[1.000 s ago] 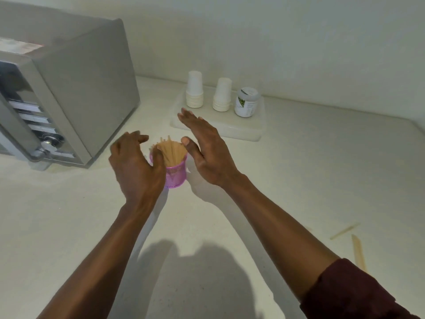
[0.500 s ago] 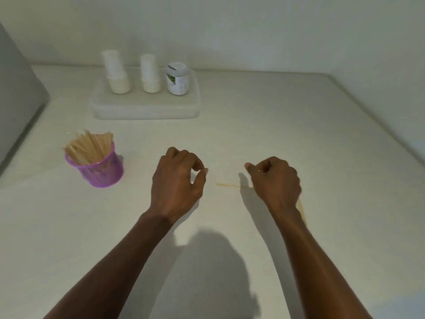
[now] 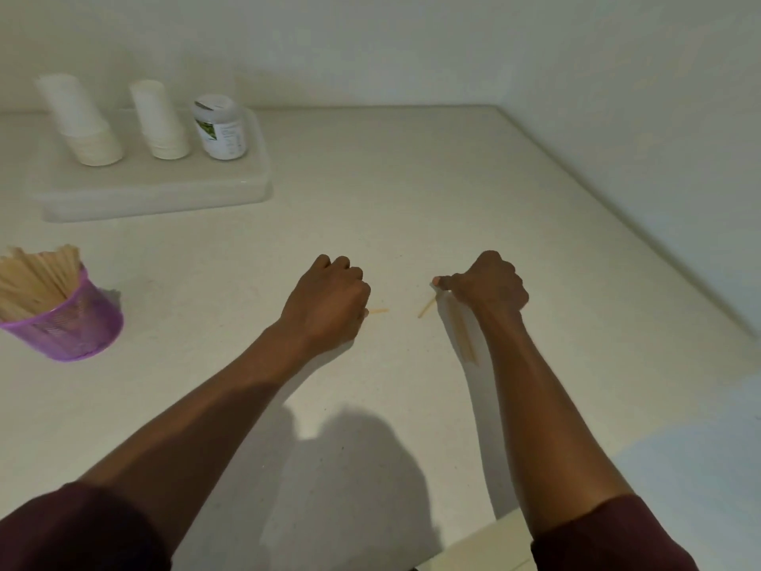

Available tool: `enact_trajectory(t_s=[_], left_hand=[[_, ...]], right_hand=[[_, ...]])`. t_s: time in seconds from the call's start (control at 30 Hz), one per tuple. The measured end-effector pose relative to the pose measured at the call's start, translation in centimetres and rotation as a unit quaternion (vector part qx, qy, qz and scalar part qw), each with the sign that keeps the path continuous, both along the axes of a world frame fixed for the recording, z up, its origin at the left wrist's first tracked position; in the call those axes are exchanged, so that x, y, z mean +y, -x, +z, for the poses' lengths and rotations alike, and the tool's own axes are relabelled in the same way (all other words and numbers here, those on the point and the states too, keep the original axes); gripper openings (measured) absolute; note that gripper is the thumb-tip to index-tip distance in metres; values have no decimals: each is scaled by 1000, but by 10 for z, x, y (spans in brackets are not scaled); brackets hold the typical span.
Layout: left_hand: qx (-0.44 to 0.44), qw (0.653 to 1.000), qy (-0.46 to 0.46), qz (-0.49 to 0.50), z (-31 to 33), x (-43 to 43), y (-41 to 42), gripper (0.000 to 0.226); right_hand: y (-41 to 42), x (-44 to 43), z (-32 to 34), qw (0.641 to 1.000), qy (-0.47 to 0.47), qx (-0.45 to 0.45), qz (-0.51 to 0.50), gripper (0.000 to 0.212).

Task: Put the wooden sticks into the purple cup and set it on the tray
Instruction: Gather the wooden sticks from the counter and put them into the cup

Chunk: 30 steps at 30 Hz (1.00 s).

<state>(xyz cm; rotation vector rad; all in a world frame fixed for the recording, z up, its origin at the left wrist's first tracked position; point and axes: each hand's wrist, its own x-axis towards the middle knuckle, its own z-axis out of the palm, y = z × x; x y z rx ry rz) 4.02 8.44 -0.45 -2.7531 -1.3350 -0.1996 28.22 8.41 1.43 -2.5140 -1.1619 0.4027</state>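
Both hands [image 3: 325, 298] [image 3: 488, 284], now lowered, are being closed on stray sticks [image 3: 426, 307] on the counter [image 3: 412, 191]; purple cup [image 3: 70, 323] mostly filled, tray [image 3: 164, 191] placement pending.

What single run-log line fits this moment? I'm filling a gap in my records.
left hand: on thin wooden stick | right hand: pinching second stick | purple mesh cup: on counter, not white tray

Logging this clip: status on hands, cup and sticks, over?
Left hand and right hand curled at loose wooden sticks on the counter. Purple cup full, off the tray. Nothing in the way.
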Motion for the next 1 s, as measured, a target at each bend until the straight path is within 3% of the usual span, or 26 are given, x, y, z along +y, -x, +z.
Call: enact_trajectory(t_s=[0.1,0.2,0.3,0.47,0.57,0.67,0.77,0.9,1.0], left_hand=[[82,995,-42,-35,8,-4,-7,20],[132,988,-58,-51,15,-10,-15,37],[160,983,-63,-60,14,-11,-22,34],[116,993,-22,2,15,-14,-31,30],[-34,987,103,120,11,-10,-33,41],[-239,908,268,216,10,-3,-34,44],[-382,820,358,232,11,-3,-36,35],[-496,709,457,206,9,-11,-44,20],[-533,659,495,191,8,-18,-50,13]], right_hand=[[-3,6,-4,1000,18,13,0,54],[-3,12,-5,999,24,35,-6,50],[0,17,-3,999,32,43,-4,37],[7,17,-3,998,7,46,30,32],[12,12,-3,995,-14,78,55,37],[18,1,-1,983,-40,154,87,33],[23,-15,-1,962,-71,230,132,28],[25,-30,-1,949,-84,269,139,13],[26,-41,-4,939,-99,313,102,11]])
